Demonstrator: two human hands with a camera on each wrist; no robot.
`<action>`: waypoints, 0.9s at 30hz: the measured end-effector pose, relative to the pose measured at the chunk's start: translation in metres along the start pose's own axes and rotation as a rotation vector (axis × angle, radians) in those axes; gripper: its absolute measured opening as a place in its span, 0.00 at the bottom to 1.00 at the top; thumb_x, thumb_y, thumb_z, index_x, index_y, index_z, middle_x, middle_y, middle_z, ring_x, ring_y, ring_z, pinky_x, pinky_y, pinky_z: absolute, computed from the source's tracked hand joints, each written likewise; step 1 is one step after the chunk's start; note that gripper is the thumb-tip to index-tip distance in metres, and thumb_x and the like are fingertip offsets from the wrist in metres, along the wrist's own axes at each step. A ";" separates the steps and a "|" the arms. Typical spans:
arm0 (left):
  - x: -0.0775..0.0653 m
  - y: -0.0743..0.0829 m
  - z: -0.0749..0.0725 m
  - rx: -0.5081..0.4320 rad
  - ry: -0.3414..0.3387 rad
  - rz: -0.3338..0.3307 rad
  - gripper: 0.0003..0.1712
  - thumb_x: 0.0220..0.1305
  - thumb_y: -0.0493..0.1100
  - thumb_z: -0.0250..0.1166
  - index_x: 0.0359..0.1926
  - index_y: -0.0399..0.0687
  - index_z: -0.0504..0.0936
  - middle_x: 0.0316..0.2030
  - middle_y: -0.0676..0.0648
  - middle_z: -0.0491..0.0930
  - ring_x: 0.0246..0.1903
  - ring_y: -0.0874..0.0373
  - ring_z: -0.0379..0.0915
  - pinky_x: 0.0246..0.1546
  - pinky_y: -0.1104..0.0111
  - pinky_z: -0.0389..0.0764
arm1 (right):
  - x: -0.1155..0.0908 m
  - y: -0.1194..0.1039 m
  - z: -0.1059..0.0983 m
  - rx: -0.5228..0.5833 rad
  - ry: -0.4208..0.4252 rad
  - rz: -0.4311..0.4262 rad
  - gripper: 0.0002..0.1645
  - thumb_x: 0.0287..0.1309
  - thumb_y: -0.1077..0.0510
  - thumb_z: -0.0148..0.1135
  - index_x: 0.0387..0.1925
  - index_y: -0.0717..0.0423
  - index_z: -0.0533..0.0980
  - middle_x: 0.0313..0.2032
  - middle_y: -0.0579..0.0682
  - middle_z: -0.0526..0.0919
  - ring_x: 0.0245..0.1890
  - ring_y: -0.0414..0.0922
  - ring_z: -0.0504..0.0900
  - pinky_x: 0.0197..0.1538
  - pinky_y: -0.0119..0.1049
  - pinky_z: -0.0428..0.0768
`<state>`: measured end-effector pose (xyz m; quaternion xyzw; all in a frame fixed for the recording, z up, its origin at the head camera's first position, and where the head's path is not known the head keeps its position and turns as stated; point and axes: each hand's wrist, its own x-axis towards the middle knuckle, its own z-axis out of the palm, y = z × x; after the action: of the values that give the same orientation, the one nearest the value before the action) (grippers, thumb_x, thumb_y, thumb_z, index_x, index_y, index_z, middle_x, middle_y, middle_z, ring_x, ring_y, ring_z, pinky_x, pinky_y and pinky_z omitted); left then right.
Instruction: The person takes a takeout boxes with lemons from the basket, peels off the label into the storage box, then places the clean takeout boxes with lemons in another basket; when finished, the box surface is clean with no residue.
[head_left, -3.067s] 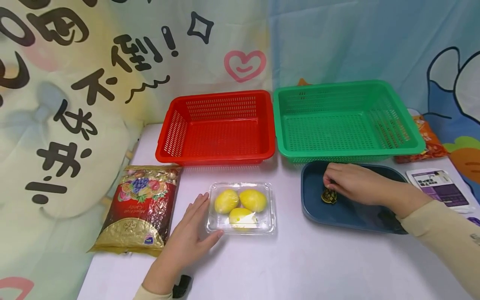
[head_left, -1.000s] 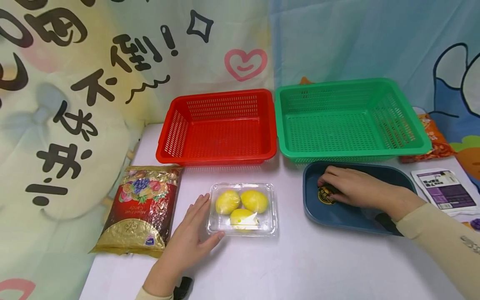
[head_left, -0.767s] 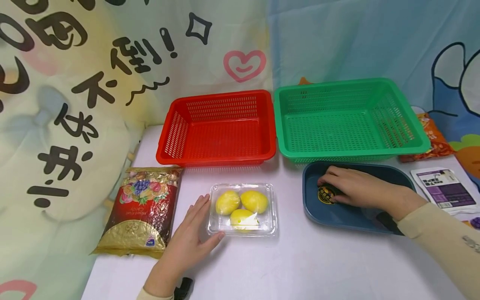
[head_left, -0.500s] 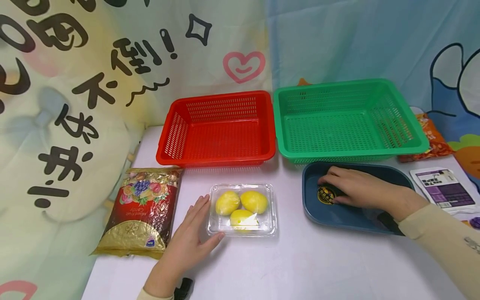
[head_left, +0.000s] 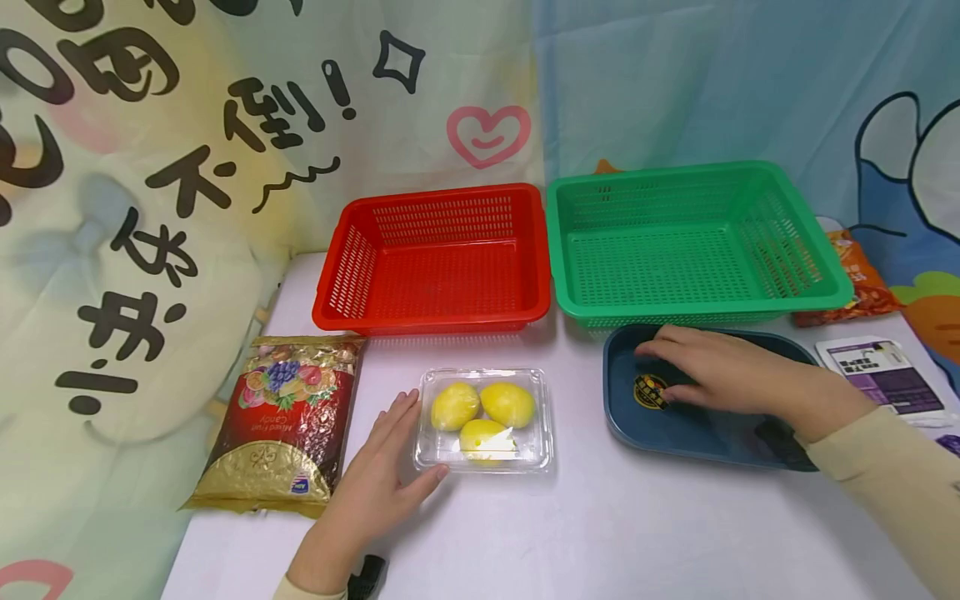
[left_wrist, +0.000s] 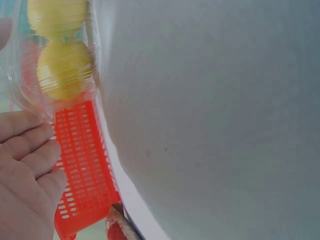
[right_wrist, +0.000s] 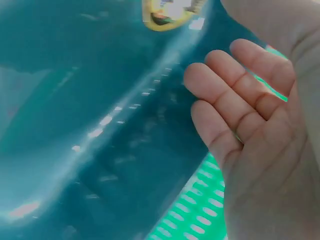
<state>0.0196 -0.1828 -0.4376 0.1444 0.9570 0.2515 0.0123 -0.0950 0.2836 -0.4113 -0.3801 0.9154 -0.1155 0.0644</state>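
Observation:
My left hand (head_left: 381,467) lies beside a clear plastic box (head_left: 542,457) of yellow lemons (head_left: 507,403), fingertips at its left edge and thumb near the front left corner. In the left wrist view, the fingers look straight next to the box, with a lemon (left_wrist: 65,70) showing through the plastic. My right hand (head_left: 723,371) hovers over a dark blue tray (head_left: 675,437), thumb and fingers parted with nothing between them. A round black-and-gold label (head_left: 649,391) sits on the tray floor by the thumb. The right wrist view shows loosely bent fingers (right_wrist: 210,82) above the tray.
Behind are a red basket (head_left: 442,321) and a green basket (head_left: 712,304), side by side. A mixed fruit candy bag (head_left: 281,425) lies at the left. A purple-and-white packet (head_left: 888,379) and an orange snack bag (head_left: 862,279) lie at the right.
My right fingers, earlier bent close over the label, have spread and lifted slightly, so the label shows whole and flat. The left hand and lemon box have stayed put.

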 end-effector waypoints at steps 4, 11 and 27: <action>0.000 0.000 0.000 0.001 -0.004 -0.006 0.56 0.60 0.59 0.77 0.81 0.47 0.60 0.82 0.46 0.58 0.82 0.49 0.54 0.82 0.50 0.57 | 0.002 -0.009 -0.014 0.032 0.010 0.015 0.34 0.61 0.50 0.76 0.66 0.54 0.76 0.55 0.45 0.82 0.54 0.43 0.83 0.53 0.47 0.85; -0.001 -0.001 0.000 0.015 0.010 0.013 0.56 0.60 0.59 0.77 0.81 0.45 0.61 0.81 0.45 0.59 0.81 0.48 0.55 0.81 0.49 0.58 | 0.002 -0.021 -0.035 0.095 0.083 0.062 0.38 0.61 0.45 0.75 0.68 0.54 0.74 0.61 0.49 0.81 0.60 0.48 0.81 0.59 0.53 0.84; 0.000 0.000 0.001 0.019 0.019 0.021 0.56 0.59 0.59 0.77 0.80 0.45 0.62 0.81 0.46 0.60 0.81 0.48 0.56 0.80 0.49 0.59 | -0.019 0.008 -0.073 0.079 0.321 0.265 0.62 0.51 0.44 0.81 0.80 0.55 0.59 0.76 0.63 0.65 0.74 0.67 0.63 0.76 0.70 0.60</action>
<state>0.0196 -0.1829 -0.4384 0.1521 0.9579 0.2436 -0.0006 -0.1024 0.3143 -0.3419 -0.2303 0.9507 -0.2010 -0.0530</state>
